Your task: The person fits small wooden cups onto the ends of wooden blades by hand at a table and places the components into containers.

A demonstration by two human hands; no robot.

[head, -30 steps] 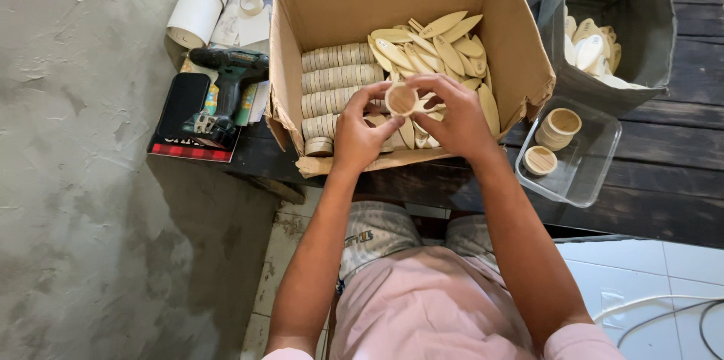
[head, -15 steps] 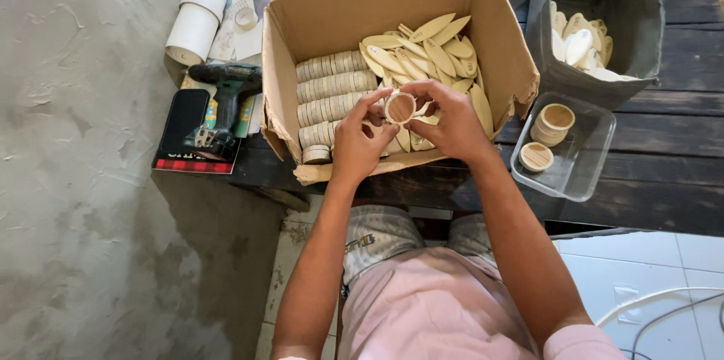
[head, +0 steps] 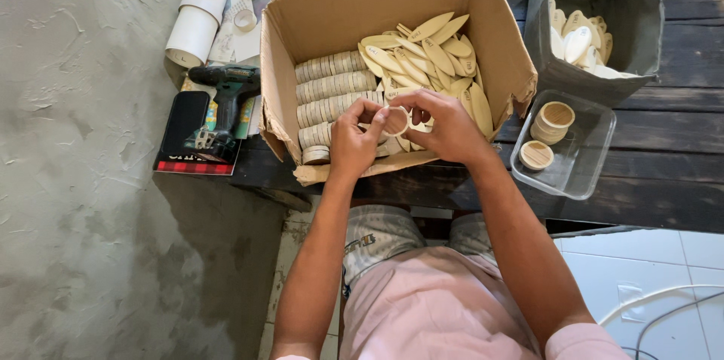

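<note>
Both my hands meet over the front of an open cardboard box (head: 332,6). My left hand (head: 353,141) and my right hand (head: 446,128) pinch a small round wooden ring (head: 395,121) between their fingertips. Inside the box, rows of stacked wooden discs (head: 332,90) lie on the left and a heap of flat leaf-shaped wooden pieces (head: 434,55) on the right. The ring sits just above these pieces.
A clear plastic tray (head: 581,168) to the right holds two round wooden lids (head: 556,120). A dark grey bin (head: 603,21) behind it holds pale oval pieces. A cordless drill (head: 226,100) lies on a dark case left of the box, beside white rolls (head: 197,21). Dark plank table (head: 664,171).
The view has shifted slightly. My fingers have turned the small ring between them; both hands stay over the box front.
</note>
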